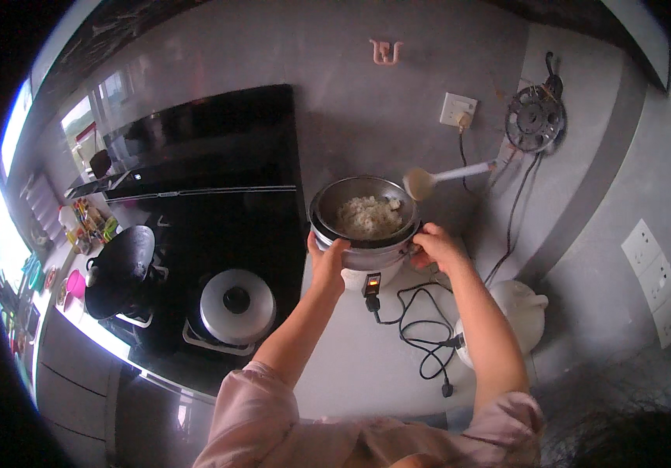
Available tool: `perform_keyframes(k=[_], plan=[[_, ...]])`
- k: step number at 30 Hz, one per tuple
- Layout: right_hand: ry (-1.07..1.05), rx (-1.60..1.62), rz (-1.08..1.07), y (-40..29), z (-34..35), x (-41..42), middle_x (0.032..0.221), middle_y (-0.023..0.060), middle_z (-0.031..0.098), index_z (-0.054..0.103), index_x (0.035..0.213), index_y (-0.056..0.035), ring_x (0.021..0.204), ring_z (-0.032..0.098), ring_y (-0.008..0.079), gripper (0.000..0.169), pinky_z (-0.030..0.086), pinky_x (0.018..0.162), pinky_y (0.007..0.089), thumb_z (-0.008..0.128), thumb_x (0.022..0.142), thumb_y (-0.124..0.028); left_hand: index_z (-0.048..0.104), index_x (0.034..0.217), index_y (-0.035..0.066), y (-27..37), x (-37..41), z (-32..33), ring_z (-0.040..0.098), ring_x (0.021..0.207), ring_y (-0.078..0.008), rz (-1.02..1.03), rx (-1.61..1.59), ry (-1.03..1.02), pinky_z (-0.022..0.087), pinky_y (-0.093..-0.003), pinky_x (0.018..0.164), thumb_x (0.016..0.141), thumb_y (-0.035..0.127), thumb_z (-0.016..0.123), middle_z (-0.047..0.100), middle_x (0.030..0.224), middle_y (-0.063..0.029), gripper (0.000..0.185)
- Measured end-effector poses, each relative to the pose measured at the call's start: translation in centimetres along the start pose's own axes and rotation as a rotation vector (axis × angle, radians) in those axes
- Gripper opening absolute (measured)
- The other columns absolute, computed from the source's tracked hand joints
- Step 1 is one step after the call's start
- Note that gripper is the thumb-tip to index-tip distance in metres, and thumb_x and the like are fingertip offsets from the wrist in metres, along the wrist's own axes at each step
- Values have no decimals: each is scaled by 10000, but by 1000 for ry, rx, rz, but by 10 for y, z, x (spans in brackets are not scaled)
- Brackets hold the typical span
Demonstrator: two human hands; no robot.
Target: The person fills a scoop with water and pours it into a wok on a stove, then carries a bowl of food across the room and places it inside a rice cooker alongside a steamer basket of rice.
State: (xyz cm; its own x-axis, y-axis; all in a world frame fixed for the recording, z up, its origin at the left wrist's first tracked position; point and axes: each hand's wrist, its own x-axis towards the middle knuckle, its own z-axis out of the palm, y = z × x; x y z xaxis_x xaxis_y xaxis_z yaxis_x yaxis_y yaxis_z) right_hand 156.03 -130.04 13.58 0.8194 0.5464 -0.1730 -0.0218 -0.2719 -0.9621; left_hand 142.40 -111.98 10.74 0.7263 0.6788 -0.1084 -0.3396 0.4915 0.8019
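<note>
Cooked rice (pixel 370 217) lies in a metal bowl or strainer (pixel 330 196), which sits in a dark-rimmed pot at the top of a white electric rice cooker (pixel 351 278). A small orange light glows on the cooker's front. At the left side of the pot's rim, my left hand (pixel 328 260) has its thumb and fingers around the edge. My right hand (pixel 433 248) pinches the opposite side, near a handle. Beyond the pot, a ladle or spoon (pixel 420 182) with a pale handle slants to the right.
Looped black cable (pixel 408 333) lies on the white counter (pixel 347 368), beside a white kettle-like appliance (pixel 525 313). Leftward, a lidded pot (pixel 237 307) and a black wok (pixel 119 272) stand on the black gas hob. A plug sits in the wall socket (pixel 458 110).
</note>
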Motion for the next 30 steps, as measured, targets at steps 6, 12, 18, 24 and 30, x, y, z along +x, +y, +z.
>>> perform_keyframes(k=[6,12,18,24,30], plan=[[387,556,89,4,-87,64,1274,180,365,343,1292,-78,1099,399,364,725,405,816,574,636,691,-359,95,1382,165,3,-3,6,300,1234,-358,-15,-13,24,303,-450,978,636,59,628,236,1351,-194,923],[393,98,312,51,-172,88,1079,161,492,464,1115,-30,890,530,352,538,449,731,531,591,737,-392,100,1389,139,-3,5,-5,295,1243,-345,66,-56,43,253,-417,1021,692,100,644,252,1358,-187,885],[553,153,183,56,-207,71,949,179,509,458,1116,-10,711,571,331,459,516,542,459,596,753,-253,38,1403,161,-19,7,4,161,1322,-358,102,120,32,161,-444,1079,673,275,769,89,1431,-169,1039],[619,86,256,48,-211,78,974,198,510,449,1130,-4,696,575,336,467,519,537,451,598,765,-252,163,1389,163,-40,12,4,254,1275,-355,134,556,124,288,-442,1035,651,277,789,107,1396,-148,974],[645,36,130,58,-214,99,935,186,530,491,1072,-1,677,569,316,411,495,486,415,605,768,-251,268,1327,19,-46,24,-11,260,1234,-347,341,1206,150,270,-414,1031,678,353,760,226,1345,-188,881]])
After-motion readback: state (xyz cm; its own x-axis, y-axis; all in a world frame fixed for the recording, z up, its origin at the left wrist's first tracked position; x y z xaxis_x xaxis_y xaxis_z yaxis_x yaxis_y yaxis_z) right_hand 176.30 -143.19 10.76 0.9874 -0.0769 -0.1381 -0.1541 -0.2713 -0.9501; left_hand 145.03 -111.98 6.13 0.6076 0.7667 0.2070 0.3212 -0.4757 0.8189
